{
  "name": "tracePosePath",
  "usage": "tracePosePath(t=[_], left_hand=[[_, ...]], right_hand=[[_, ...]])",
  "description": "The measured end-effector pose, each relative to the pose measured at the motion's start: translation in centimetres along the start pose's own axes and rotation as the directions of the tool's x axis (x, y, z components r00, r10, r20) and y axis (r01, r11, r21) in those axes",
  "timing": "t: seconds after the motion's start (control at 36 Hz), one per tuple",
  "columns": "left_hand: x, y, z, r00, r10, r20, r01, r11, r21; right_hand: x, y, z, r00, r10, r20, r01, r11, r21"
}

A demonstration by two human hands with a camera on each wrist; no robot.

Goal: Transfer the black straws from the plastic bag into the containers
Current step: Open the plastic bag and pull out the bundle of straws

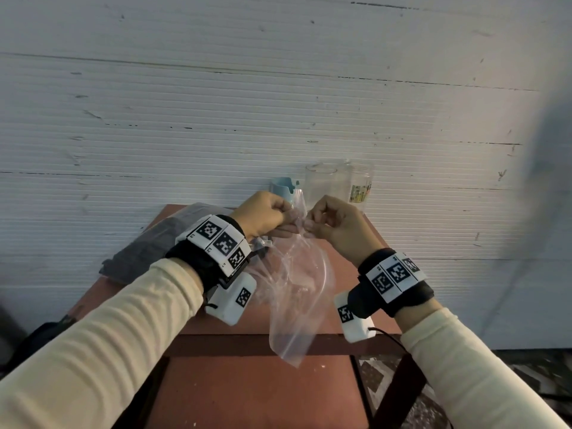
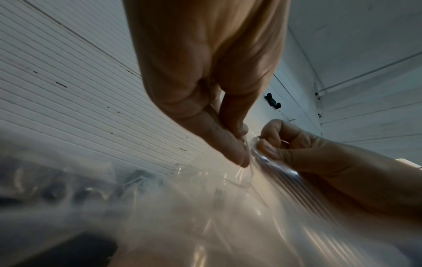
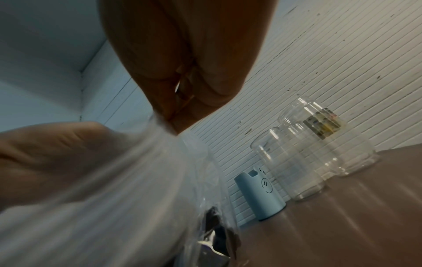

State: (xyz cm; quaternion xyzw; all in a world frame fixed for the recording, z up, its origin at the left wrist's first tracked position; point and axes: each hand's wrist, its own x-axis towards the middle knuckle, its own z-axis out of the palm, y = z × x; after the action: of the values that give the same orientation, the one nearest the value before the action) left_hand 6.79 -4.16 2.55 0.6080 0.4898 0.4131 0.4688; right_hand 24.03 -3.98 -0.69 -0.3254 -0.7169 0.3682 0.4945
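A clear plastic bag (image 1: 294, 292) hangs over the reddish table (image 1: 216, 329), held up by its top edge. My left hand (image 1: 269, 215) pinches the top on the left and my right hand (image 1: 325, 221) pinches it on the right, fingertips almost touching. In the left wrist view the left hand (image 2: 230, 144) and the right hand (image 2: 285, 146) both grip the bag's top strip (image 2: 269, 162). I cannot make out black straws inside the bag; only a dark blurred patch (image 3: 217, 233) shows through it. Two clear jars (image 1: 322, 184) (image 1: 359, 187) and a light blue cup (image 1: 283, 188) stand at the table's back edge.
A grey folded cloth (image 1: 151, 246) lies at the table's back left. The white ribbed wall (image 1: 278, 103) rises right behind the jars. In the right wrist view the blue cup (image 3: 260, 193) stands left of the two clear jars (image 3: 290, 166) (image 3: 326, 137). Patterned floor (image 1: 387, 385) shows beneath the table.
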Motion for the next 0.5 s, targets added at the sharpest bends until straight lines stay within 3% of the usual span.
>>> tracePosePath(t=[0.33,0.5], left_hand=[[-0.20,0.38,-0.03,0.999,-0.003,-0.046,0.007,0.996,0.085],[-0.51,0.43,-0.15,0.998,0.018,-0.055,-0.012,0.994,0.107]], right_hand=[[-0.01,-0.08,0.04,0.999,-0.044,-0.022,0.038,0.977,-0.209],[0.05,0.15,0.55,0.996,0.007,-0.089,-0.027,0.975,-0.219]])
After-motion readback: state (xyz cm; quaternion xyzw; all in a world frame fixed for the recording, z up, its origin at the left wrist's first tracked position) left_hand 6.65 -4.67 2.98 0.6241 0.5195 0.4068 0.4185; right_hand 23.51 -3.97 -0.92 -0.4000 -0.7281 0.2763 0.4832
